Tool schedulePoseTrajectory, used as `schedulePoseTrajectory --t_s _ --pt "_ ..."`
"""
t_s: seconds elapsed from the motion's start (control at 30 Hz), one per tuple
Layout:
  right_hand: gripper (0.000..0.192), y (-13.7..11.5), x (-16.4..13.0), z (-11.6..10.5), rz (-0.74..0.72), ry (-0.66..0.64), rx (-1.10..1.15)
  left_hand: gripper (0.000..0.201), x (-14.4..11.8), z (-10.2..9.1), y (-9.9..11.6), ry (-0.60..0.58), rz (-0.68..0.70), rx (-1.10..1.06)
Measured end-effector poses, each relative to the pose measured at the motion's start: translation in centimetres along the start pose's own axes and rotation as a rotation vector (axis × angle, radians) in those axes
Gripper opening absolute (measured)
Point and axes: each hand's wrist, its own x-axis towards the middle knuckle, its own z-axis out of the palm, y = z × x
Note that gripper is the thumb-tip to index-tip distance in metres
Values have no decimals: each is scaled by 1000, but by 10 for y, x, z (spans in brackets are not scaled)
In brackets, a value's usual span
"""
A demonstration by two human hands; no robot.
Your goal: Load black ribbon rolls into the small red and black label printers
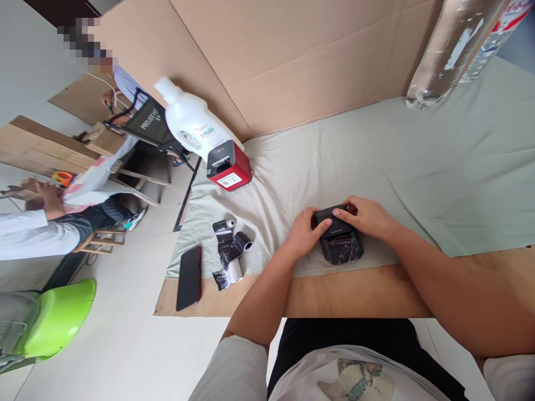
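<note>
A small black printer-like device (pixel 340 245) rests on the pale green cloth (pixel 376 161) near the table's front edge. My left hand (pixel 304 233) grips its left side, thumb on the raised black lid. My right hand (pixel 368 216) holds the lid's far right corner. The device's glossy front faces me.
Left of my hands lie several small paper rolls in black wrap (pixel 229 250) and a black phone (pixel 189 277). A red and black printer (pixel 228 166) and a white bottle (pixel 190 120) stand at the back left. Clear bottles (pixel 447 50) lean at the cardboard wall. Another person (pixel 42 223) works at the far left beside a green basin (pixel 58 317).
</note>
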Motion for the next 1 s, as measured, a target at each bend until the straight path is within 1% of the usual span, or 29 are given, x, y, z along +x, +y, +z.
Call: schedulePoseTrajectory --t_s 0.07,0.13,0.2,0.27,0.37,0.47,0.6,0.7,0.77,0.8,0.9,0.97,1.0 --pt "61 5 2 -3 -31 -66 141 51 -1 -1 1 -31 -28 -199" --pt "65 9 2 -7 -72 -193 280 62 -3 -1 1 -62 -56 -386" --pt "71 10 1 -10 -122 -323 365 72 -4 -2 2 -113 -83 -516" --pt "73 9 -1 -12 -152 -398 398 75 -4 -3 4 -187 -85 -588" --pt "70 7 -3 -12 -150 -429 430 71 -3 -4 5 -291 -76 -652" --pt "68 6 -2 -12 -145 -423 427 71 -2 -4 4 -304 -77 -695" --pt "68 7 1 -8 -160 -394 414 73 0 -3 2 -262 -58 -714" --pt "67 9 3 0 -146 -304 467 69 2 -1 1 -196 -94 -784" --pt "72 11 5 6 -117 -240 555 66 6 2 0 -113 -149 -880" --pt "76 11 5 9 -102 -230 612 63 8 3 -2 -61 -186 -936" --pt "82 10 4 13 -52 -284 770 55 16 7 -7 143 -270 -1085" --pt "80 7 2 16 -17 -319 827 52 20 8 -11 254 -262 -1120" --pt "79 5 0 18 -1 -332 843 52 21 9 -13 281 -244 -1114"
